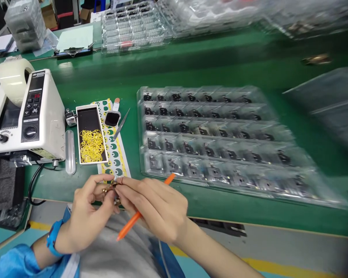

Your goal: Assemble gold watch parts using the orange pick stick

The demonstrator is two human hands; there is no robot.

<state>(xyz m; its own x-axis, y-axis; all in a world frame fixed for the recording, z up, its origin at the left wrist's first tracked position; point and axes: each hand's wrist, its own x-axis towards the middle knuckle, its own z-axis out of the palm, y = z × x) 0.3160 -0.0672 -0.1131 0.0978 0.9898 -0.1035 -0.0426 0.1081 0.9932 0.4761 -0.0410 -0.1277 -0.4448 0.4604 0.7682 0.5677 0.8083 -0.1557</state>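
Bright, even overhead light leaves only soft shadows beside the tape dispenser (26,116). Glare streaks the clear plastic tray (220,131), whose right end smears with motion blur, while the right hand (153,206) looks fairly sharp and the green bench (191,73) bows toward the wide-angle edges

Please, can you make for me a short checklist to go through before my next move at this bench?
1. Small gold-coloured part pinched between left hand and right hand: ok. Exact type: cannot tell.
2. Orange pen held in right hand: ok.
3. Yellow rubber bands inside black tray: ok.
4. Every pocket of clear blister tray filled: cannot tell, right side is blurred.
5. Blue wrist strap worn on left wrist: ok. Its ground connection: cannot tell.
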